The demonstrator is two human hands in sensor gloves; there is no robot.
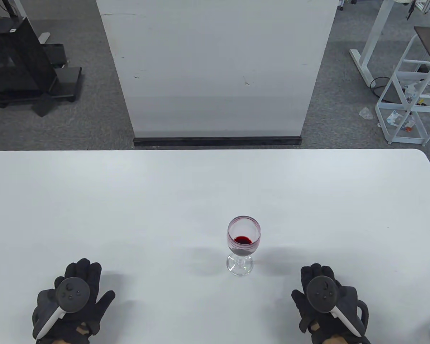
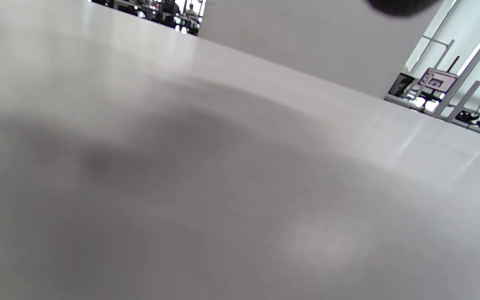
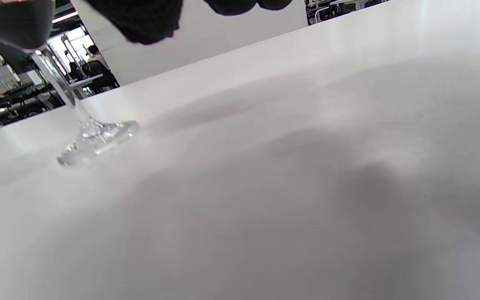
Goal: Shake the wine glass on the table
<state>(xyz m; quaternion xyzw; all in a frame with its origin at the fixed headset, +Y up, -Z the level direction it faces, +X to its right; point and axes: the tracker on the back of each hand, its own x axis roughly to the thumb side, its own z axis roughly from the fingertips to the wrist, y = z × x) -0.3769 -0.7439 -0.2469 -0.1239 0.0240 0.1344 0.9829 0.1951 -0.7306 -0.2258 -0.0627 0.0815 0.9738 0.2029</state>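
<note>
A clear wine glass with a little red wine in its bowl stands upright on the white table, near the front middle. Its stem and foot show at the left of the right wrist view. My left hand rests flat on the table at the front left, empty, far from the glass. My right hand rests flat at the front right, empty, a short way right of the glass and nearer the front. Its fingertips hang in at the top of its wrist view.
A white upright panel stands beyond the table's far edge. A black stand is on the floor at the back left, and a white rack at the back right. The table's right corner is rounded.
</note>
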